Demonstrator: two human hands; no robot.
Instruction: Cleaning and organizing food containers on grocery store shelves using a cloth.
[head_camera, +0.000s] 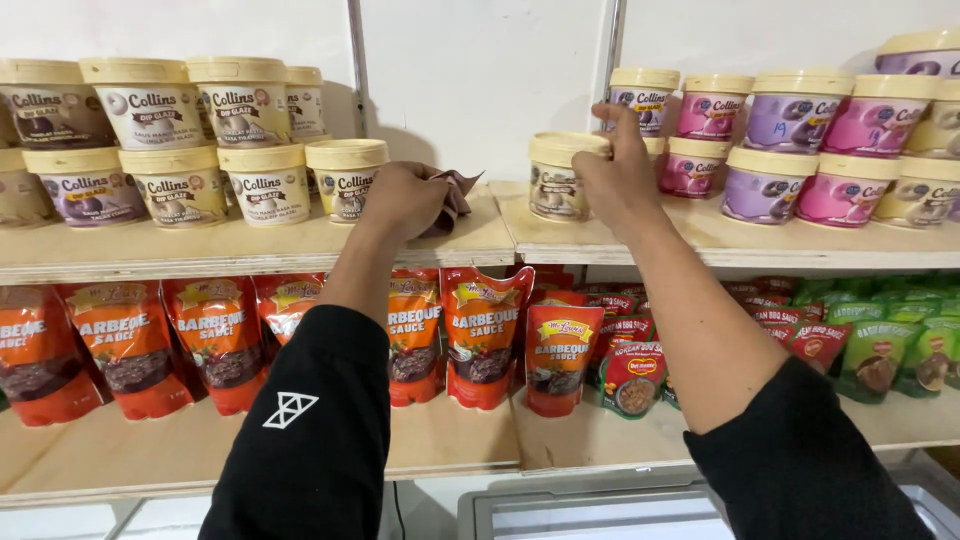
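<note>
Right hand (622, 172) grip closed on a cream-lidded tub (558, 176), steadying it upright on the upper shelf (480, 243). Left hand (403, 198) grip clenched on a brown cloth (456, 195), pressed to bare shelf beside more tubs (345, 177). Sauce pouches (484, 335) stand below.

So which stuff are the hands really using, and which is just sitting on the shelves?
In use:
- left hand holding a brownish cloth on the upper shelf
- right hand gripping a cream-lidded tub

Just sitting there:
- stacked cream tubs
- pink and purple tubs
- red sauce pouches
- green pouches
</note>
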